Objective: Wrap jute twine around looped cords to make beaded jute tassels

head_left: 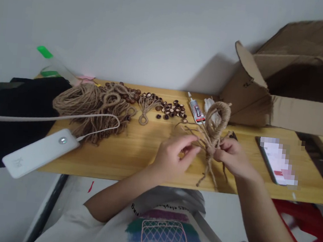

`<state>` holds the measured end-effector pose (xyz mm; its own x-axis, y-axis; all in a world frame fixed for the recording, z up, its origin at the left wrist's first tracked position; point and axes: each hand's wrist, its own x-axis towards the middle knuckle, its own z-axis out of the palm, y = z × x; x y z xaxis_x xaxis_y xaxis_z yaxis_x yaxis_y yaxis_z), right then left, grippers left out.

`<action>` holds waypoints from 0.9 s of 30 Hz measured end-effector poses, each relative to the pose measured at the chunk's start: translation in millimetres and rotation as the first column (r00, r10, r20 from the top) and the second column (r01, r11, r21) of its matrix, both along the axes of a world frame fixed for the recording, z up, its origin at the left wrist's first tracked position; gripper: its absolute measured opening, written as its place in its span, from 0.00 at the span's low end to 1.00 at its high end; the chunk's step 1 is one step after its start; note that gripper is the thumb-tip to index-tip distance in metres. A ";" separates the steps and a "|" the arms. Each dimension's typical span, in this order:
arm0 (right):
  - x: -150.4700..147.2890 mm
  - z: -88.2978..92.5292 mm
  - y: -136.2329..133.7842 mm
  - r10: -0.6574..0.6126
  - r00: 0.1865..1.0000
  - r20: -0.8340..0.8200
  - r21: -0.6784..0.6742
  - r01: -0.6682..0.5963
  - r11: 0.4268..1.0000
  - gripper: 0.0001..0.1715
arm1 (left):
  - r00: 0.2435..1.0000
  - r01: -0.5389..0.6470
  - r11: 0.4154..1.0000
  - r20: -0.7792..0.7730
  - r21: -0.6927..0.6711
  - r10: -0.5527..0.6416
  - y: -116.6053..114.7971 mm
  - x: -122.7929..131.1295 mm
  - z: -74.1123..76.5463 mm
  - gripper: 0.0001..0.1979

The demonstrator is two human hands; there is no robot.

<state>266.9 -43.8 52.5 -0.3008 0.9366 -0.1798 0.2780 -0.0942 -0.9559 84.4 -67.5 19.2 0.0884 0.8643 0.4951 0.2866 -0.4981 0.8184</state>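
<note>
A wrapped loop of brown twine [218, 120] stands upright above the front part of the wooden table, with loose strands spreading out at its knot. My right hand [231, 154] pinches the knot from the right, thumb and fingers closed on it. On the other side, my left hand [179, 151] has thumb and forefinger brought together at the tip of a loose strand. Behind the loop lie a glue tube [196, 111] and a crumpled clear wrapper, partly hidden by the twine.
Twine bundles [78, 99] and a small looped piece [143, 117] lie left, beside dark brown half-beads [174, 110]. A white power bank [41, 153] with a cable is front left. A phone [277, 160] and an open cardboard box [302, 111] are right.
</note>
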 end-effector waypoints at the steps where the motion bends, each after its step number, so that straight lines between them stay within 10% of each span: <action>1: 4.6 2.8 0.7 0.006 1.000 0.028 -0.018 -0.006 1.000 0.23 | 0.999 -0.049 0.999 -0.014 0.021 0.049 6.7 -4.5 0.6 0.11; 4: 17.0 13.5 3.0 0.089 0.993 0.082 -0.099 -0.081 0.992 0.20 | 0.977 -0.089 0.995 -0.193 0.049 0.096 36.1 -14.3 -0.7 0.15; 9: 29.0 31.0 6.3 0.250 0.958 0.138 -0.141 -0.231 0.963 0.18 | 0.846 0.321 0.889 -0.323 -0.327 -0.424 81.4 -14.2 -12.3 0.03; 21: 42.7 33.9 2.0 0.137 0.941 0.311 -0.072 -0.120 0.990 0.19 | 0.962 0.221 0.945 -0.104 -0.240 -0.251 69.9 -77.9 28.7 0.09; 27: 34.4 38.4 -3.5 0.088 0.951 0.296 -0.039 -0.080 0.996 0.21 | 0.969 0.153 0.956 -0.154 -0.251 -0.195 56.1 -88.0 24.5 0.12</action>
<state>301.3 -47.3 90.9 -0.3078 0.9038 -0.2974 0.5570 -0.0822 -0.8264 -3.6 -11.4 43.8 0.3151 0.9175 0.2429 0.3619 -0.3527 0.8629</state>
